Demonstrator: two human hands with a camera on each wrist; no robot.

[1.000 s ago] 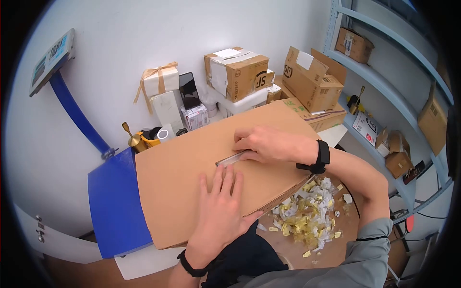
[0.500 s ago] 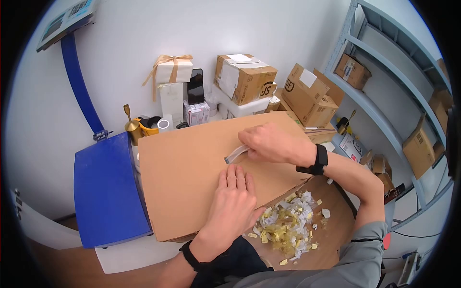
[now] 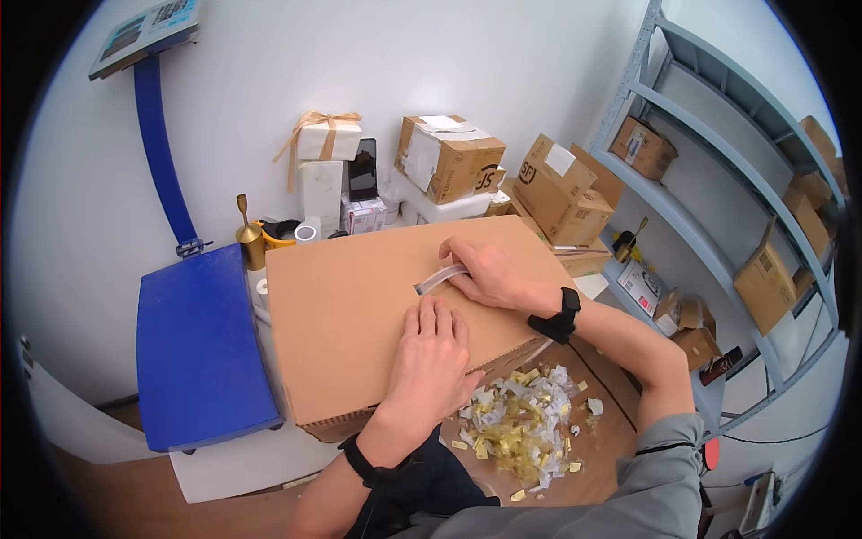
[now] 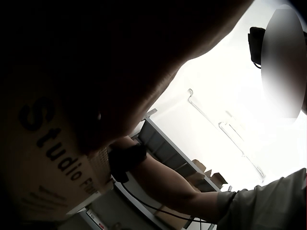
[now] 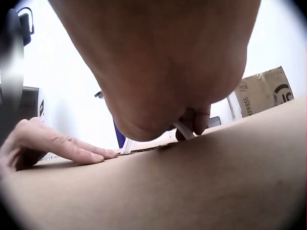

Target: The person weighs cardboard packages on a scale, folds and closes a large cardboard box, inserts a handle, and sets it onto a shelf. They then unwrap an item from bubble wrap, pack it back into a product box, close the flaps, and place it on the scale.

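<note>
Left hand [image 3: 427,355]: lies palm down, fingers extended, holding nothing, on the large carton [image 3: 337,310] in front of the person. "Studio" on the carton's side is legible only from the left wrist. Pale strip [image 3: 439,278]: arches up from the carton's top, more raised than one second ago. Right hand [image 3: 489,274]: fingers curled, pinches the strip. Behind, a taped box [image 3: 460,163] reads "SF".

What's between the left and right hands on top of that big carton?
Head view: a translucent strip, one end held by the right hand, and bare top of the cardboard carton between that strip and the left hand.
</note>
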